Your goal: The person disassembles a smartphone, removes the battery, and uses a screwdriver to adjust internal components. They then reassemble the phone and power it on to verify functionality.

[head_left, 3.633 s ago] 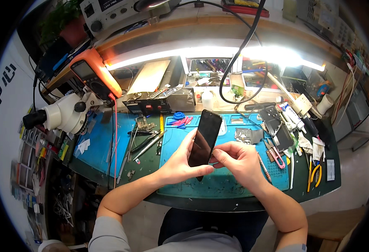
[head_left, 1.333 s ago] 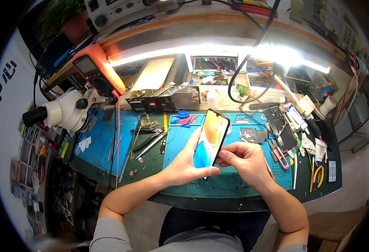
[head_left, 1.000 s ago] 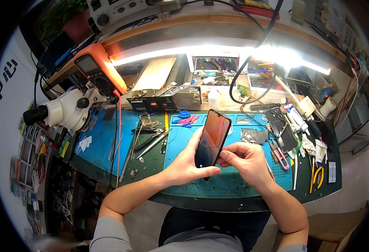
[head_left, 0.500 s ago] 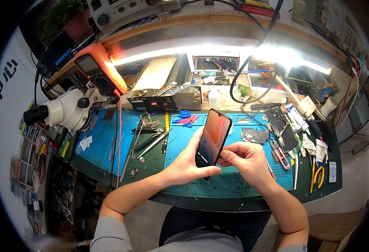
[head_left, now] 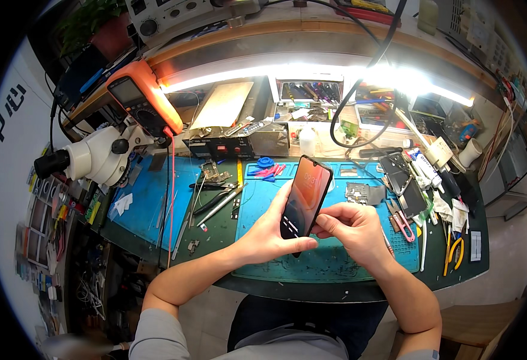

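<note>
The phone [head_left: 308, 192] is up in my view, held over the blue mat [head_left: 335, 273], tilted, its lit screen turned toward the wearer. I can't judge from here whether its lower corner touches the mat. The left hand [head_left: 269, 234] grips it from the left, thumb laid across the lower end, the other fingers mostly behind it and hidden from me. The right hand [head_left: 350, 231] sits at the phone's right edge, thumb and forefinger pressed together; I can't tell whether something small is between them.

My main worry is the hold itself. The left hand seems to bear nearly all the weight, so a firm push from the right fingertips could twist the phone out of that grip. If it slips, I'd expect it to hit the mat, and a bad bounce might carry it toward the bench's near edge [head_left: 335, 289]. The left thumb lies close to the glass, so a stray touch on the screen is possible, and crowded right fingers could press the side by accident.

The clutter adds its own risks. The pink-handled scissors [head_left: 402, 223] lie near the right wrist; a careless outward swing could knock them or graze the skin. A drop beyond the phone's top end might scatter the blue and pink picks [head_left: 270, 173] or strike the metal part [head_left: 359, 193]. Lifted too high, the phone could catch the hanging black cable [head_left: 333, 129].
</note>
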`<action>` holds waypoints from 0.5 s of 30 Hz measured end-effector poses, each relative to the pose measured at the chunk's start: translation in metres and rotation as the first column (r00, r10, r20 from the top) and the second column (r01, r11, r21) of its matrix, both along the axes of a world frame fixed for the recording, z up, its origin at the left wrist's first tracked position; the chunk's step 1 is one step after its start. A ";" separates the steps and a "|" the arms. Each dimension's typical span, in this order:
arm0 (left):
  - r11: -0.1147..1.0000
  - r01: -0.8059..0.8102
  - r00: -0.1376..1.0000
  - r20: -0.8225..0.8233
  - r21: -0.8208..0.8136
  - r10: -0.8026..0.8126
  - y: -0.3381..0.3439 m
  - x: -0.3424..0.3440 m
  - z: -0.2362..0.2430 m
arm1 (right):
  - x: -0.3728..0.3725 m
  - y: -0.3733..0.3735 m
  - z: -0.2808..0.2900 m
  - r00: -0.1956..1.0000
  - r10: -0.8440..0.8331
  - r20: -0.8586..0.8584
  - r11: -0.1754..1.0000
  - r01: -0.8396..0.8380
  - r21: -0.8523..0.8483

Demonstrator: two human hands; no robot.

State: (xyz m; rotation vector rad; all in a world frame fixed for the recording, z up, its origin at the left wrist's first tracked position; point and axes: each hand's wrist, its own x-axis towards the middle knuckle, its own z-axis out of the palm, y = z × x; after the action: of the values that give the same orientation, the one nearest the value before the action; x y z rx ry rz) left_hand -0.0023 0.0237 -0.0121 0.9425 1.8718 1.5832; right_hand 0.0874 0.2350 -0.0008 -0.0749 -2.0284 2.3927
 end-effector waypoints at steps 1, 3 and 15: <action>1.000 -0.001 1.000 -0.004 -0.005 0.001 0.000 0.000 0.000 | 0.000 0.000 0.000 1.000 -0.001 -0.001 1.000 0.001 -0.002; 1.000 0.009 0.997 0.077 -0.013 -0.008 0.000 0.000 0.005 | 0.000 0.000 0.000 1.000 0.000 0.000 1.000 0.000 -0.001; 1.000 0.001 1.000 0.014 0.006 -0.001 0.000 -0.001 -0.001 | 0.000 0.000 0.000 1.000 -0.003 0.007 1.000 0.003 0.006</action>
State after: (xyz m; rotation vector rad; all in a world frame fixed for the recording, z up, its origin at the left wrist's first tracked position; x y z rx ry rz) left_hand -0.0030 0.0240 -0.0131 0.9328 1.8578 1.5919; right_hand 0.0875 0.2353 -0.0009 -0.0856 -2.0371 2.3875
